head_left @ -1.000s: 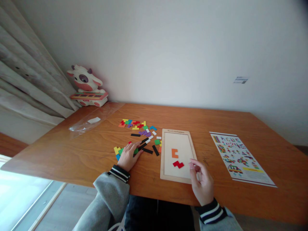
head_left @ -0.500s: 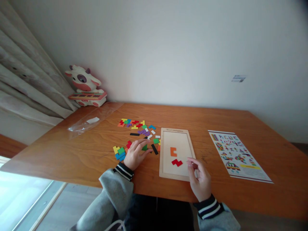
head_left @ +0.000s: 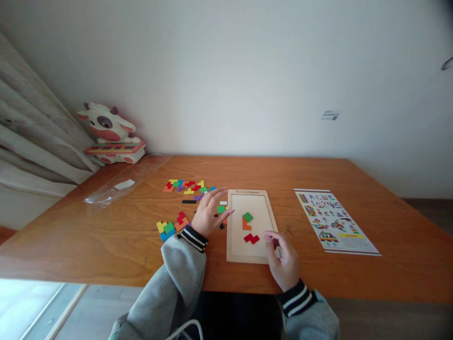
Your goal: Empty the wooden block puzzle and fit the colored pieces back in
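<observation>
My left hand [head_left: 209, 215] hovers over the left edge of the wooden tray [head_left: 230, 250], thumb and fingers spread, with nothing visible between them. A green puzzle piece [head_left: 247, 216] lies in the tray, turned at an angle and covering the top of an orange piece [head_left: 245, 225]. Below them is a red zigzag piece [head_left: 251, 239]. My right hand [head_left: 284, 262] is at the tray's lower right edge, fingers curled and thumb and forefinger tips close together. Whether anything is in that pinch cannot be made out.
Loose coloured pieces [head_left: 168, 228] lie left of the tray, partly hidden by my left hand. A printed pattern sheet [head_left: 336, 222] is at the right. A clear plastic bag [head_left: 102, 193] and a cow toy with a keyboard [head_left: 115, 146] occupy the table's left side.
My left hand has moved from the loose pieces to the right, to the tray's edge. A green piece now lies over the orange one. My right hand keeps its pinch.
</observation>
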Demonstrator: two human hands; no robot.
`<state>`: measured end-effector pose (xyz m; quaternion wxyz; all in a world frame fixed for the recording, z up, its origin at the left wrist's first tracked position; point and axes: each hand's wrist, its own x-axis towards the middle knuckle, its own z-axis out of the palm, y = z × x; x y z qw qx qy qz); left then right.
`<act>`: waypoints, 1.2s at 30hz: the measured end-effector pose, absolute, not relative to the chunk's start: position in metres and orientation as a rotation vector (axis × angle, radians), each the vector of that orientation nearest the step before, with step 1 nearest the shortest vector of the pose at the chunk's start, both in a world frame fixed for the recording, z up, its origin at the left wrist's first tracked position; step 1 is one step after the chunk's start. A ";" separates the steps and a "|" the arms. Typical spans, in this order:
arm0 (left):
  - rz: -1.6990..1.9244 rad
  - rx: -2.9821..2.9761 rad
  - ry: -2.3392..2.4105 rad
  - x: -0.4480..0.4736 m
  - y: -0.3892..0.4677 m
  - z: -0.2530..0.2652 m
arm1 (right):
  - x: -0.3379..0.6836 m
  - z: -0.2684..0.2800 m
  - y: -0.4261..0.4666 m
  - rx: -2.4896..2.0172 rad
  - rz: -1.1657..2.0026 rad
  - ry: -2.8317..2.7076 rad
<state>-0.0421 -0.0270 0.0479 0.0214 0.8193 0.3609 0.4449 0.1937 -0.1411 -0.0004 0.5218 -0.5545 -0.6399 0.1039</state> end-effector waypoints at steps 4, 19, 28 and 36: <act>1.087 2.554 1.534 -0.083 -0.035 0.026 | 0.193 0.001 -0.141 -1.319 0.274 -1.536; 0.664 2.555 1.563 -0.095 -0.032 -0.008 | 0.194 0.000 -0.143 -1.341 0.304 -1.569; 0.940 2.459 1.360 -0.095 -0.027 -0.013 | 0.194 -0.002 -0.142 -1.358 0.325 -1.583; 1.154 2.211 1.486 -0.094 -0.031 -0.008 | 0.196 -0.004 -0.142 -1.375 0.342 -1.585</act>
